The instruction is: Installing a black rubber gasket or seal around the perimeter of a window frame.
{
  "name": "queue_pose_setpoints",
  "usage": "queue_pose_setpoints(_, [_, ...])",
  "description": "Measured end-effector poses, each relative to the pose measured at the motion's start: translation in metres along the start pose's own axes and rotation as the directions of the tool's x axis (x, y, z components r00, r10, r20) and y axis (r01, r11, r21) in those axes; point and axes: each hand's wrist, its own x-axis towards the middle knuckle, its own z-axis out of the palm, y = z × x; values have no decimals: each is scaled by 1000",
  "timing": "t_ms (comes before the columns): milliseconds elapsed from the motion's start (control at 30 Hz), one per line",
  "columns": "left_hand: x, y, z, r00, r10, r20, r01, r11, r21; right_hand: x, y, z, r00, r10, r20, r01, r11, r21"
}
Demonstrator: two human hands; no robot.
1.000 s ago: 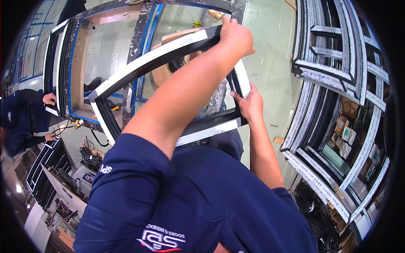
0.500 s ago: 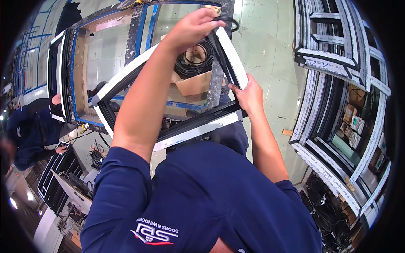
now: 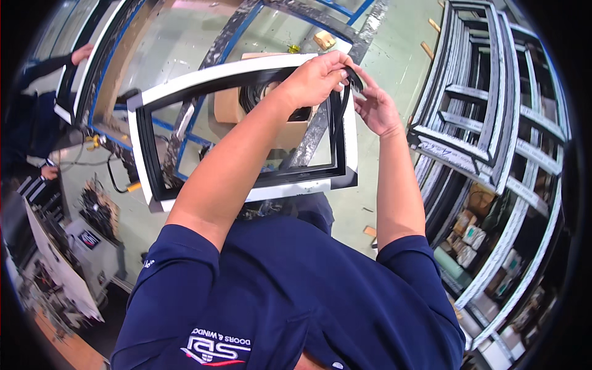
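In front of me a black-and-white window sash frame (image 3: 185,82) lies over the workbench, its long sides running left to right. At its far right corner my left hand (image 3: 317,81) pinches a black rubber gasket strip (image 3: 354,79). Part of the strip runs down along the inner right side of the frame. My right hand (image 3: 381,112) is just outside that corner, off the frame, with fingers apart and half curled beside the strip's bend. Its fingertips are close to the strip; whether they touch it I cannot tell.
A cardboard box (image 3: 228,106) with coiled black strip shows through the frame. A wood block (image 3: 324,41) sits on the bench's metal beam (image 3: 231,31). Stacked frames (image 3: 459,145) stand at right. At the left edge a co-worker's hand (image 3: 81,54) touches another frame.
My right hand has left the frame's side and come up to the strip. My left hand, still on the strip, is lower. The frame has turned more level, and the whole view has shifted.
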Motion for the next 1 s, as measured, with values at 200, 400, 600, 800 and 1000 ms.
queue_pose_setpoints(200, [1,-31,8,976,92,-195,-84,995,50,20,8,-48,830,-440,343,487,270,-831])
queue_pose_setpoints(400, [-50,-81,36,699,294,-653,116,853,508,40,-63,23,781,-532,328,518,257,-816])
queue_pose_setpoints(600, [-110,-94,126,739,-206,-641,530,765,365,86,-136,100,561,-376,738,660,-334,-673])
queue_pose_setpoints(800, [-113,-103,148,589,-232,-774,644,714,276,155,-172,122,661,-304,686,381,-652,-656])
queue_pose_setpoints(1000, [-101,-113,151,497,-271,-824,712,671,209,229,-162,68,797,-153,584,384,-618,-686])
